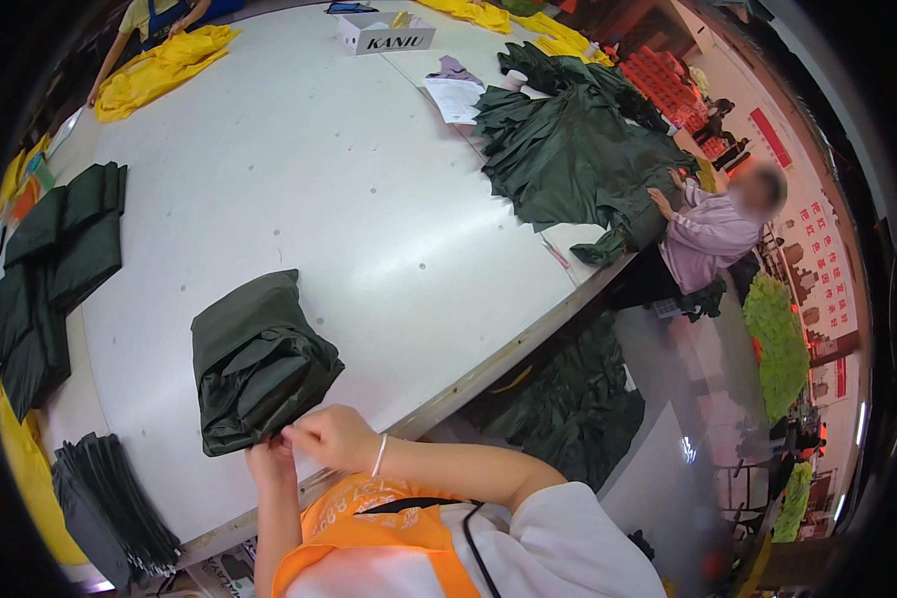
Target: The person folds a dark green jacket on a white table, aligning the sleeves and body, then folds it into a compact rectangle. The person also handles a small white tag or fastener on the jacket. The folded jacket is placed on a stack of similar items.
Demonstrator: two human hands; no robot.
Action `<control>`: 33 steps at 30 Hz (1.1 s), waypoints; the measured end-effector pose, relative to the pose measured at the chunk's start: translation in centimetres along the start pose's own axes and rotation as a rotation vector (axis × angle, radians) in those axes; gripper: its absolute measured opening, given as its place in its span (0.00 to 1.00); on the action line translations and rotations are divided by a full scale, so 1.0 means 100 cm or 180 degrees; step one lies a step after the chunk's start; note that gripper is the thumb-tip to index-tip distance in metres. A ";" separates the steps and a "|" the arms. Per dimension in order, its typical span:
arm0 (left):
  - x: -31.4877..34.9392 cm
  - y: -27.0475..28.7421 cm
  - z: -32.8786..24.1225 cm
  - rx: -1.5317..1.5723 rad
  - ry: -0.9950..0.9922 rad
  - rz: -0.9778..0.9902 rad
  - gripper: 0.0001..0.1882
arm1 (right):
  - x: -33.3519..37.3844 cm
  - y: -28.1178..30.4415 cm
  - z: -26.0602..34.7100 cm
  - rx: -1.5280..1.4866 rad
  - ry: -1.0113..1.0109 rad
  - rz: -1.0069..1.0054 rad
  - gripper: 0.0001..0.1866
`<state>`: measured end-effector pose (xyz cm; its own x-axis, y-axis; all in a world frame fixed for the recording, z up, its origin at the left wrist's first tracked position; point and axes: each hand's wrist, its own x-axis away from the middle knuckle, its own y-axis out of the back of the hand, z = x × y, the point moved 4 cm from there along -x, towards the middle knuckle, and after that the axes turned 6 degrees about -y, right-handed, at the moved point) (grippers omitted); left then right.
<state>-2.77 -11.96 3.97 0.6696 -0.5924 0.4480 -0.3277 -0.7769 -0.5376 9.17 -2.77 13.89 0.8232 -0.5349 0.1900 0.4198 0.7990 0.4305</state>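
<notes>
A bundle of dark green, slightly shiny cloth (259, 354) lies folded on the white table near its front edge. The top is smooth at the far end, with loose creased folds toward me. My left hand (272, 462) grips the bundle's near edge, its fingers partly hidden under the cloth. Close beside it, my right hand (337, 439) is closed, thumb and forefinger pinched at the same near edge. A thin white band circles my right wrist.
Folded green pieces (70, 249) and a stack of dark cloth (110, 508) line the left side. A white box (384, 35) stands far back. A co-worker (718, 229) at right touches a large green heap (578, 149). More green cloth (568, 409) lies below the table edge.
</notes>
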 end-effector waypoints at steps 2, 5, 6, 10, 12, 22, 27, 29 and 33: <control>0.003 -0.008 -0.004 -0.0503 0.0052 0.0027 0.18 | -0.006 -0.012 -0.058 -0.1317 -0.1167 0.0110 0.17; -0.005 0.004 -0.009 -0.2672 0.0321 0.1125 0.18 | -0.033 -0.025 -0.089 -0.2089 -0.0735 -0.0486 0.20; -0.003 0.006 -0.012 -0.3598 0.0452 0.1689 0.18 | -0.037 -0.033 -0.096 -0.2747 -0.0713 -0.0627 0.18; 0.050 -0.111 -0.104 -0.4454 -0.1606 0.3040 0.30 | -0.043 -0.047 -0.106 -0.3065 -0.0766 -0.0332 0.15; 0.037 -0.147 -0.121 -0.5106 -0.3080 0.2783 0.45 | -0.038 -0.047 -0.095 -0.3026 -0.0918 -0.0218 0.15; 0.033 -0.135 -0.088 -0.6100 -0.3438 0.2873 0.41 | -0.028 -0.030 -0.080 -0.3033 -0.1010 0.0038 0.12; 0.013 -0.161 -0.116 -0.6077 -0.3977 0.2661 0.34 | -0.024 -0.024 -0.070 -0.2928 -0.1163 -0.0067 0.13; 0.012 -0.161 -0.111 -0.6367 -0.4303 0.2619 0.34 | -0.026 -0.020 -0.062 -0.3054 -0.1117 -0.0213 0.12; 0.018 -0.125 -0.047 -0.7028 -0.4618 0.2984 0.35 | -0.031 -0.009 -0.072 -0.2565 -0.1204 -0.0624 0.11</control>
<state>-0.61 -4.37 14.88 -0.3470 -0.9295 -0.1252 0.1961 -0.2024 0.9595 9.02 0.15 6.57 0.5884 -0.6222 0.5163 0.7959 0.5582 -0.2344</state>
